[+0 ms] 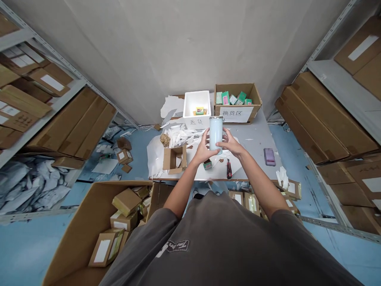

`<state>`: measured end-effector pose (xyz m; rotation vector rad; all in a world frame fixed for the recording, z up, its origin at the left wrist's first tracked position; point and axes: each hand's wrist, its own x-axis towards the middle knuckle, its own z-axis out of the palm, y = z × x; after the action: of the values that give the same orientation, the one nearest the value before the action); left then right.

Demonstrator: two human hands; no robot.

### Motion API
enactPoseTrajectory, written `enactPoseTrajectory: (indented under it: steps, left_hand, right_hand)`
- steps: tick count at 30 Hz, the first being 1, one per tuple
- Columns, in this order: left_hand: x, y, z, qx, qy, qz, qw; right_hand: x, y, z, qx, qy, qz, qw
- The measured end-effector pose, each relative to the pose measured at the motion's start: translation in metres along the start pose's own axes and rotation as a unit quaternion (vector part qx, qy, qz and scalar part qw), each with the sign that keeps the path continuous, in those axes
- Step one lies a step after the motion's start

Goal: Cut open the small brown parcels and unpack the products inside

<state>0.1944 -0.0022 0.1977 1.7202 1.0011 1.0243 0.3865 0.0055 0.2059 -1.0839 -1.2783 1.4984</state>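
A light blue tumbler [216, 134] with a metallic rim stands upright in the air above the table, held between both hands. My left hand [204, 148] grips its left side, with the thumb across the lower front. From the right, my right hand [232, 143] holds it, thumb also on the front. Below the tumbler lies a small green box [207, 164], partly hidden by my left wrist. A red and black utility knife [229, 169] rests near the table's front edge. An open cardboard box [167, 159] sits left of my hands.
At the back of the table [256, 140] stand a white foam box [189, 104] and a labelled carton [257, 104] of small boxes. Crumpled paper [177, 135] lies on the left, a phone [269, 157] on the right. A large carton [70, 242] of parcels and loaded shelves flank me.
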Motion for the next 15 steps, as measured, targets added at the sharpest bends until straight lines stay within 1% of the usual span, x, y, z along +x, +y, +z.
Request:
enactPoseTrajectory:
  steps: [2,5,6,7,9,11,12,15]
  left_hand:
    - [0.0,-0.003,-0.002,-0.005,0.004,0.002,1.0]
    - [0.001,-0.004,-0.004,0.0,0.022,-0.003,1.0]
    - [0.002,-0.004,-0.004,-0.008,0.019,-0.006,1.0]
    - [0.002,-0.004,-0.005,-0.019,0.01,-0.007,1.0]
    - [0.003,-0.004,-0.007,-0.039,-0.009,-0.005,0.999]
    - [0.003,-0.004,-0.01,-0.033,-0.015,-0.006,0.999]
    - [0.002,-0.004,-0.011,-0.022,-0.013,-0.009,1.0]
    - [0.001,-0.002,-0.014,-0.007,-0.014,-0.022,1.0]
  right_hand:
    - [0.002,0.001,-0.002,-0.009,0.001,-0.002,1.0]
    - [0.004,0.002,0.0,-0.024,0.042,-0.021,0.999]
    - [0.003,0.002,0.001,-0.024,0.044,-0.025,0.998]
    - [0.003,0.001,0.002,-0.019,0.035,-0.027,0.999]
    - [0.001,0.0,0.003,0.003,-0.005,-0.023,1.0]
    - [0.0,-0.001,0.004,0.023,-0.026,-0.013,0.999]
    - [-0.001,-0.001,0.004,0.026,-0.018,-0.009,0.999]
    - [-0.002,0.0,0.005,0.013,0.035,-0.005,0.999]
